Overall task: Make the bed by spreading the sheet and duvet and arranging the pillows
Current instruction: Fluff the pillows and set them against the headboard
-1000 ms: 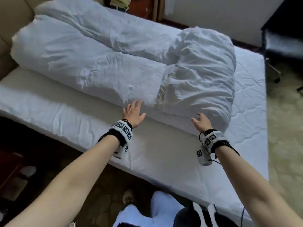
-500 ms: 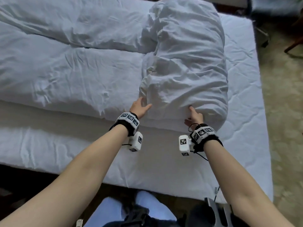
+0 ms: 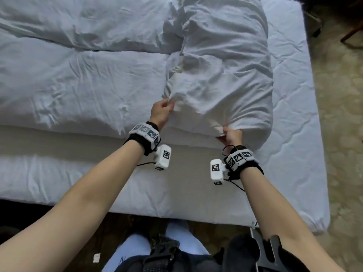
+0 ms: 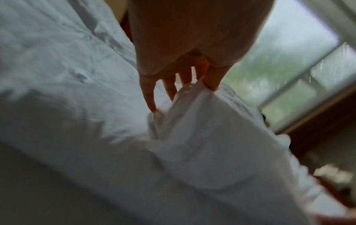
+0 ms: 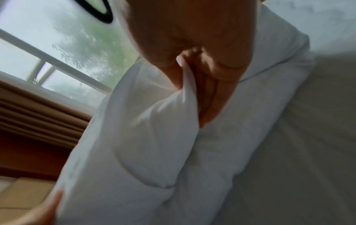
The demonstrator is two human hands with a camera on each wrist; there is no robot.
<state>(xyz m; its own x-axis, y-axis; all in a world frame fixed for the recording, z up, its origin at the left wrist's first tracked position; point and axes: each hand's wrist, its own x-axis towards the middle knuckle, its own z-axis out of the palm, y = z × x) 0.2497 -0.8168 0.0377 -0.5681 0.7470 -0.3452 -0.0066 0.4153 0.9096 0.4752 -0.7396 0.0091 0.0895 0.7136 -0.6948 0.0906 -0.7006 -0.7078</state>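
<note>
Two grips are set on the near edge of the bunched duvet point(image 3: 220, 61): the left hand point(image 3: 160, 112) pinches a gathered fold and the right hand point(image 3: 231, 135) is curled round a corner lower down. Little of the spreading is judged done, since the duvet lies heaped on the bed point(image 3: 290, 134). No pillows can be seen, so arranging them is left.

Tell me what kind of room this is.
Most likely a bedroom, perhaps a hotel room: a bed under a white sheet, a bunched duvet gripped by both hands, and a window beside it.
</note>
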